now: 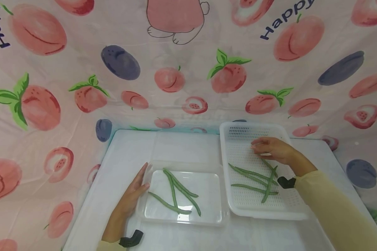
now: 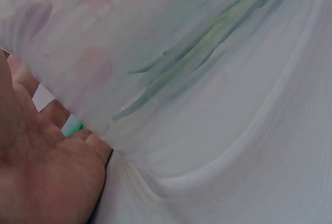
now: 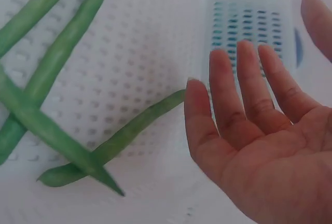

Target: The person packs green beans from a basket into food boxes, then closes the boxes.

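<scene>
Nearest, our left hand (image 1: 133,194) lies uncurled against the clear box (image 1: 208,190) at nine o'clock; light pressure should steady it. Green beans (image 1: 252,188) lie inside and in the white basket (image 1: 243,151), between two and three o'clock; we'd best lift crossed ones singly. At the basket's one o'clock hovers our right hand (image 1: 277,150); only the right wrist view shows its empty palm

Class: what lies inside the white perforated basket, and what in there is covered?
Green beans lie inside the white basket, some crossing. In the head view, the right hand covers part of the basket's floor, perhaps one bean's end; anything beneath it is hidden.
</scene>
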Demonstrator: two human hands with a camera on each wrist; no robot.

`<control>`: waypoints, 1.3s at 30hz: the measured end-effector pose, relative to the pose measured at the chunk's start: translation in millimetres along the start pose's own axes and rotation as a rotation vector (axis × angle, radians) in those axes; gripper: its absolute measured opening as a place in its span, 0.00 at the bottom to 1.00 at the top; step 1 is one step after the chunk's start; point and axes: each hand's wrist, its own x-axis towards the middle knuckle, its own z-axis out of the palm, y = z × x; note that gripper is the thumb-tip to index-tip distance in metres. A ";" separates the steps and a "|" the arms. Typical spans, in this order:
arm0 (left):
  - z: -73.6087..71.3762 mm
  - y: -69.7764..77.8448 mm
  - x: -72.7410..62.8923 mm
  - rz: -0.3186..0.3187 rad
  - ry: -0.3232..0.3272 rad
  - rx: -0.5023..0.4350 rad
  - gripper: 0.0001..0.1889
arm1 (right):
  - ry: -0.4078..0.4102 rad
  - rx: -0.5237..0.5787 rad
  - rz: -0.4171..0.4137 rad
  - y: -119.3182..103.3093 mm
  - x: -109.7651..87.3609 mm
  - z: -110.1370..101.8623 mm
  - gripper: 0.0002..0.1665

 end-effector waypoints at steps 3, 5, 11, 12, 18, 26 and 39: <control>-0.1 -0.4 0.2 -0.005 0.006 0.001 0.38 | 0.016 -0.011 0.030 6.5 4.4 1.3 0.40; -0.2 -0.7 0.3 -0.012 0.008 -0.004 0.38 | 0.027 -0.010 0.046 10.3 7.1 2.0 0.40; -0.2 -0.6 1.1 -0.010 0.005 -0.022 0.38 | 0.082 -0.038 0.063 17.2 10.1 2.6 0.43; -0.2 -0.7 1.3 -0.009 0.004 -0.023 0.38 | 0.090 -0.050 0.063 17.6 9.8 2.2 0.44; -0.3 -0.5 1.4 -0.003 0.005 -0.002 0.38 | 0.122 -0.052 0.085 21.4 11.8 1.8 0.46; -0.5 -1.6 0.9 -0.007 0.010 -0.003 0.38 | 0.112 -0.082 0.174 37.3 22.2 6.0 0.48; 0.3 2.1 0.2 -0.002 -0.004 -0.008 0.38 | 0.120 -0.291 0.118 39.9 25.9 23.0 0.39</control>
